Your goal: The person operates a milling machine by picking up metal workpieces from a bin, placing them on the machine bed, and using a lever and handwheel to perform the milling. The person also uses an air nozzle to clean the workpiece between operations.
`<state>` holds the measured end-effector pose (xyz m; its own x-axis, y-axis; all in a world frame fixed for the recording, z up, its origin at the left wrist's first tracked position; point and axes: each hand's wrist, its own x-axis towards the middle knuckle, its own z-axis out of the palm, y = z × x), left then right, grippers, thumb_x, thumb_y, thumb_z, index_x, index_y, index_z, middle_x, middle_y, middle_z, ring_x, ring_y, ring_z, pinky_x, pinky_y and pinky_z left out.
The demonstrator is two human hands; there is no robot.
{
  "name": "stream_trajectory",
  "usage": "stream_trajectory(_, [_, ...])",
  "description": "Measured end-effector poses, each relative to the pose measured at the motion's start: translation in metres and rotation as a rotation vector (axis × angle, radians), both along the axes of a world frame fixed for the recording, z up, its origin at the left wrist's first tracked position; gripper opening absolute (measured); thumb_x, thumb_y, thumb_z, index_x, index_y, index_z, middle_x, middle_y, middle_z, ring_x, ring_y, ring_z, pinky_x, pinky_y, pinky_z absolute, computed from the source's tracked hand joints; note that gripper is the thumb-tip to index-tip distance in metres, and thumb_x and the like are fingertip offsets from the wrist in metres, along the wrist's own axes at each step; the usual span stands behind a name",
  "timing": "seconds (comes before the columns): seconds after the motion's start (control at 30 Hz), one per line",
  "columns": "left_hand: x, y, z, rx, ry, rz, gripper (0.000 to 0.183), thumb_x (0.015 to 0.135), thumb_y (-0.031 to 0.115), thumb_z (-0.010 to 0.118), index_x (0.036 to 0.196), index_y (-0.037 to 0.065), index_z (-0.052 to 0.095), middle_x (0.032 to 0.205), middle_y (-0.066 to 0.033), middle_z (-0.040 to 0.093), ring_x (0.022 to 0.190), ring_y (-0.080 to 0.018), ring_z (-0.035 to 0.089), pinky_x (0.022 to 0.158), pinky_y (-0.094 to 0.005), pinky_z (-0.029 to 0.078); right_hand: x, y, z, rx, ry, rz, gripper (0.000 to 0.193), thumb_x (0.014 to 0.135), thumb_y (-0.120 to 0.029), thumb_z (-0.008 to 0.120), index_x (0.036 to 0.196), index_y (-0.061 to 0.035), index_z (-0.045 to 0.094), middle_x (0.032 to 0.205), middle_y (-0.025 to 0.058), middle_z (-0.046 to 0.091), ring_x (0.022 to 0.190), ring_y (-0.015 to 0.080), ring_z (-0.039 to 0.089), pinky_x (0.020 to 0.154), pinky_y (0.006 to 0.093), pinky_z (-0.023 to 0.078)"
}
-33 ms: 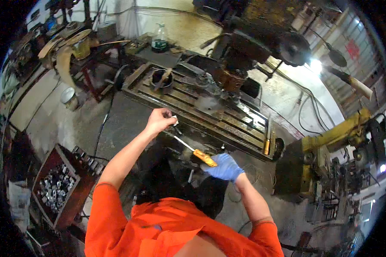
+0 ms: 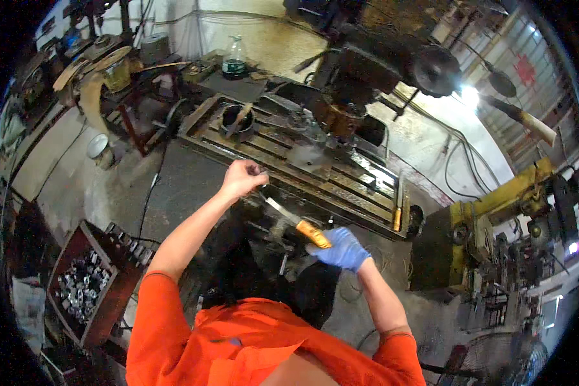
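Note:
My bare left hand [image 2: 243, 179] is closed in a pinch on a small metal piece [image 2: 264, 185], mostly hidden by the fingers. It is held in front of the near edge of the machine table [image 2: 289, 180]. Wrapped in a blue glove, my right hand [image 2: 342, 249] grips the yellow handle of a file [image 2: 312, 233]. The file's pale, flat blade points up and left, its tip just below the metal piece. Whether blade and piece touch, I cannot tell.
A dark pot [image 2: 237, 122] with a stick stands on the slotted table. Another yellow-handled tool [image 2: 397, 219] lies at its right end. At lower left is a wooden box [image 2: 103, 283] of small metal parts. A bucket [image 2: 100, 149] stands on the floor; a plastic bottle [image 2: 235, 58] is behind.
The metal piece shows less between my left fingers. The file has shifted slightly right and down, and its blade now shows a broader face. My right hand has moved slightly right.

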<state>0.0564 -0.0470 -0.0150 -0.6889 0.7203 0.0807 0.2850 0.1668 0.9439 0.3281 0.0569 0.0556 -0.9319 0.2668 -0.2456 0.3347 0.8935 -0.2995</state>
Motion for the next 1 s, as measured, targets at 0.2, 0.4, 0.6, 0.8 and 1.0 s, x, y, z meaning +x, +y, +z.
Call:
stream_trajectory(0.2, [0.012,0.108,0.019,-0.062,0.655,0.038,0.034,0.058,0.033,0.073,0.068,0.005,0.058,0.067,-0.0129,0.060,0.069,-0.0307,0.059,0.062,-0.0398,0.046,0.032,0.076,0.002,-0.288,0.713,-0.398,0.022,0.070,-0.026,0.070,0.081,-0.0068,0.066,0.065,0.0081,0.064,0.058,0.0113,0.061,0.051,0.0285,0.046])
stream_trajectory(0.4, [0.004,0.149,0.007,-0.176,0.697,-0.145,0.024,0.063,0.022,0.071,0.075,0.005,0.060,0.075,-0.0137,0.062,0.078,-0.0309,0.059,0.070,-0.0405,0.046,0.033,0.098,-0.086,-0.384,0.640,-0.496,0.028,0.068,-0.022,0.073,0.082,0.0001,0.064,0.072,0.0054,0.066,0.062,0.0083,0.058,0.055,0.0261,0.045])
stream_trajectory(0.6, [0.002,0.147,0.012,-0.184,0.775,-0.228,0.021,0.066,0.017,0.065,0.084,0.006,0.061,0.081,-0.0140,0.063,0.082,-0.0319,0.059,0.072,-0.0418,0.046,0.038,0.112,-0.151,-0.195,0.339,-0.784,0.037,0.065,-0.039,0.071,0.081,-0.0051,0.067,0.072,0.0128,0.065,0.068,0.0233,0.063,0.061,0.0309,0.047])
stream_trajectory(0.8, [0.007,0.160,0.012,-0.159,0.798,-0.187,0.021,0.069,0.017,0.062,0.088,0.008,0.061,0.083,-0.0127,0.063,0.082,-0.0316,0.059,0.071,-0.0416,0.047,0.046,0.088,-0.139,-0.242,0.358,-0.801,0.042,0.066,-0.044,0.067,0.084,-0.0061,0.067,0.077,0.0138,0.064,0.072,0.0268,0.063,0.065,0.0320,0.046])
stream_trajectory(1.0, [0.011,0.195,0.004,-0.098,0.792,-0.181,0.021,0.071,0.015,0.061,0.091,0.010,0.062,0.085,-0.0133,0.062,0.083,-0.0310,0.059,0.072,-0.0410,0.047,0.103,0.084,-0.137,-0.419,0.392,-0.872,0.040,0.070,-0.033,0.069,0.091,0.0005,0.064,0.085,0.0160,0.065,0.077,0.0212,0.064,0.069,0.0296,0.048])
